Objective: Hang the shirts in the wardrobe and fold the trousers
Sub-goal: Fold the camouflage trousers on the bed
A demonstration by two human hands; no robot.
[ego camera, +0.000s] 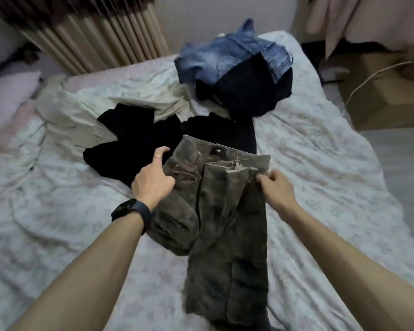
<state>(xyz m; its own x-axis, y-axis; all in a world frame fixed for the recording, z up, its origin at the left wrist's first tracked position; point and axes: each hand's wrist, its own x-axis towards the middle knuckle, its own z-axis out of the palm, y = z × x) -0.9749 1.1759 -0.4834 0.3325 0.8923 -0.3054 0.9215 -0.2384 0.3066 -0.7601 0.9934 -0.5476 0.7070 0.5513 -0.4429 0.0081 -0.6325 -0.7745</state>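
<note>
We are at the trouser-folding step: the grey-brown trousers point(225, 223) lie on the bed point(320, 163), our left hand point(153, 174) gripping one hip and our right hand point(275, 185) pinching the waistband's other end, so next we should lay one leg squarely over the other.

The trousers point(227, 225) are matt, faded grey-brown cloth, frayed at the waistband. The bed point(320, 149) has a crumpled, pale printed cotton cover. The jeans point(227, 58) are washed blue denim.
</note>
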